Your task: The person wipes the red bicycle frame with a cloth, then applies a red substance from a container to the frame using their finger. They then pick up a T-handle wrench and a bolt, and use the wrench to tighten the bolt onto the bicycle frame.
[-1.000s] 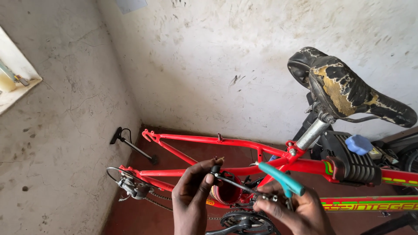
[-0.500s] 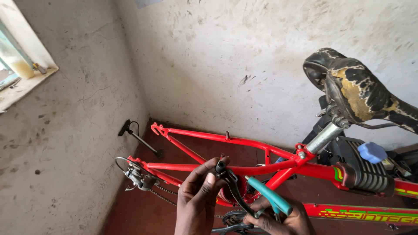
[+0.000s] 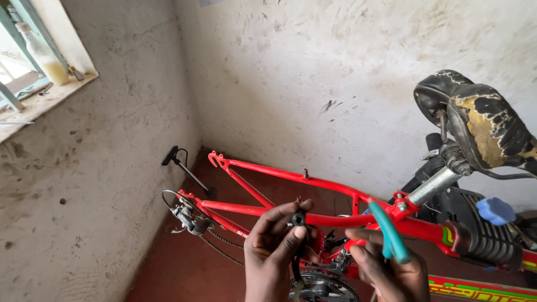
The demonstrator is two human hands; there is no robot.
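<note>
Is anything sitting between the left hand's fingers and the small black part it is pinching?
Nothing visible does. The left hand pinches the small black part directly between thumb and fingers. The right hand holds teal-handled pliers off to the side, apart from it.

Two rough, stained plaster walls (image 3: pixel 313 84) meet in a corner at twelve o'clock. At ten o'clock, daylight enters a window (image 3: pixel 17 61) above a dusty sill (image 3: pixel 47 100) holding a bottle (image 3: pixel 42 53). A dark red floor (image 3: pixel 184 263) lies at six o'clock.
</note>
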